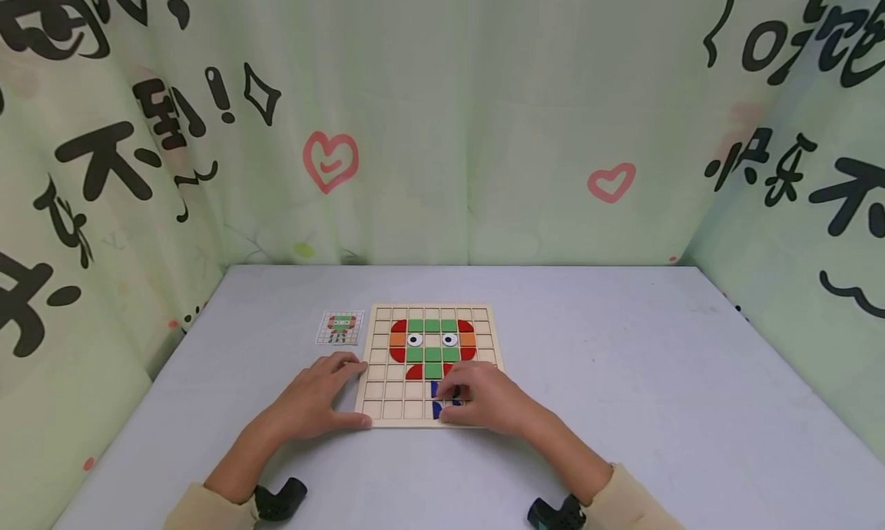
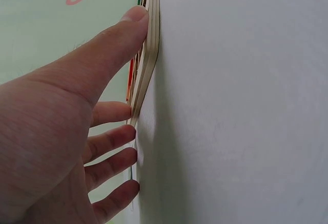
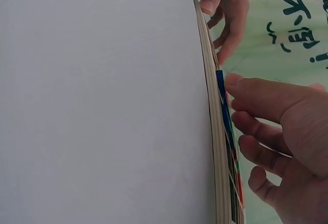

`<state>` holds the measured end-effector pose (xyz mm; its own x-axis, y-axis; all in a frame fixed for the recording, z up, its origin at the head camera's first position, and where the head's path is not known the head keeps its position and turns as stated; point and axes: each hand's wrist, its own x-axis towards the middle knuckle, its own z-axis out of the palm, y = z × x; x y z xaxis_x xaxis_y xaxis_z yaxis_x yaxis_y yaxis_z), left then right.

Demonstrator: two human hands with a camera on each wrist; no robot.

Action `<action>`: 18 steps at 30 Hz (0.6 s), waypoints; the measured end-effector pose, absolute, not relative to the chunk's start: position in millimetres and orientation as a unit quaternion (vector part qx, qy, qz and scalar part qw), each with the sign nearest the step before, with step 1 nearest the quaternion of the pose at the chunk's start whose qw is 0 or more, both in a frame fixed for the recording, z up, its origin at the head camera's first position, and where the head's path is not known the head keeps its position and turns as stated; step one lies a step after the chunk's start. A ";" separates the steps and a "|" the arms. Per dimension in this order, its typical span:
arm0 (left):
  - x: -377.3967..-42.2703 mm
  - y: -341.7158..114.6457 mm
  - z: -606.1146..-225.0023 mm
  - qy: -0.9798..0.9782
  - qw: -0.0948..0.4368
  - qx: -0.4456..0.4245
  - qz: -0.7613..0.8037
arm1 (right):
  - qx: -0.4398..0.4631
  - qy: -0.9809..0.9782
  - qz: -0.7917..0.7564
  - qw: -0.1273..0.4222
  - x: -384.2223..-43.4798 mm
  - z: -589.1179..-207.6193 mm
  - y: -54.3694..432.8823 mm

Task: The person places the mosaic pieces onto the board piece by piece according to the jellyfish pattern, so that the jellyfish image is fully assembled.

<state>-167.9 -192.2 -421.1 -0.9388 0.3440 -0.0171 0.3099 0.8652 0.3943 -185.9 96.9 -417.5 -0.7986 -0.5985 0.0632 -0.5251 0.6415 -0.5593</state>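
A square wooden grid board (image 1: 390, 412) lies on the table with coloured tiles forming a face-like figure: green tiles (image 1: 432, 355), red rounded ones, orange ones and two eye tiles (image 1: 415, 339). My left hand (image 1: 314, 399) rests at the board's left edge, thumb at the near corner and fingers extended along the side. Over the lower right of the board, my right hand (image 1: 487, 395) has its fingers loosely bent, thumb and forefinger apart. Blue tiles (image 1: 436, 411) show beside these fingertips; a blue edge (image 3: 221, 83) appears by the thumb in the right wrist view. The hand hides other tiles.
A small pattern card (image 1: 339, 327) with a similar figure lies left of the board. The white table (image 1: 622, 346) extends to a pale green curtain (image 1: 415, 130) with black writing and pink hearts. Both wrists wear black devices (image 1: 280, 499).
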 end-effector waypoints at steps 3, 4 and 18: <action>-167.5 -192.0 -421.3 0.965 0.045 0.168 0.197 | -0.296 0.905 -0.297 0.067 -186.8 -416.1 102.1; -167.1 -191.9 -421.0 0.965 0.045 0.166 0.197 | -0.293 0.905 -0.299 0.067 -187.2 -415.4 104.0; -166.0 -191.0 -419.8 0.965 0.048 0.163 0.200 | -0.270 0.906 -0.321 0.057 -192.7 -408.2 147.5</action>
